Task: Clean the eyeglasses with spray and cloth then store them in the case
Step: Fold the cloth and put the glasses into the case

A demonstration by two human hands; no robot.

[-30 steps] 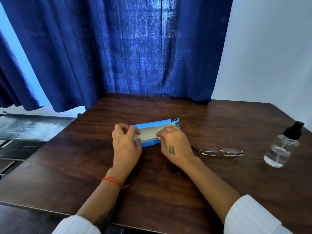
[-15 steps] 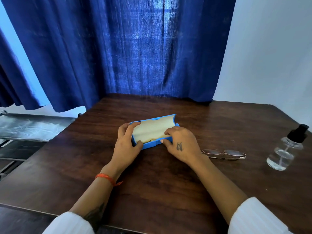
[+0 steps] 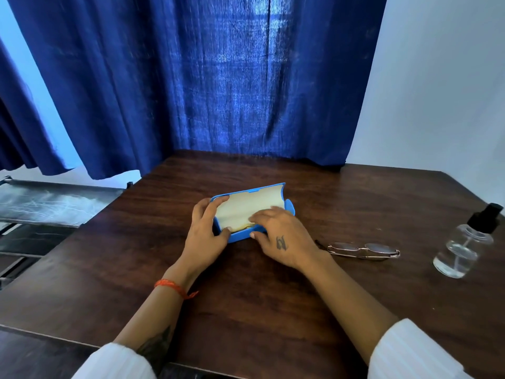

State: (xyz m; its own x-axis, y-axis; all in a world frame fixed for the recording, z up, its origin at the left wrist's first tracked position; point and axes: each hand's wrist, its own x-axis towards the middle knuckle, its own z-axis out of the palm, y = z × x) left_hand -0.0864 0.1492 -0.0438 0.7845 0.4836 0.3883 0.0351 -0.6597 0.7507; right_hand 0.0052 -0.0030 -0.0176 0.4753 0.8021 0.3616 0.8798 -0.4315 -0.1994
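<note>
A blue eyeglass case (image 3: 240, 236) with a cream lining stands open at the middle of the dark wooden table (image 3: 259, 310). My left hand (image 3: 203, 236) grips its left end, thumb on the front wall. My right hand (image 3: 281, 236) lies over the case's right front part, fingers reaching inside; whether they hold anything is hidden. Folded metal-framed eyeglasses (image 3: 364, 250) lie on the table just right of my right wrist. A clear spray bottle (image 3: 464, 248) with a black pump top stands at the far right.
A dark blue curtain (image 3: 205, 77) hangs behind the table's far edge, with a pale wall to the right. A low metal-framed rack (image 3: 49, 203) stands beside the table on the left.
The case's lid has swung up from nearly closed to fully open. My right hand's fingers have moved into the open case; my left hand stays on the left end.
</note>
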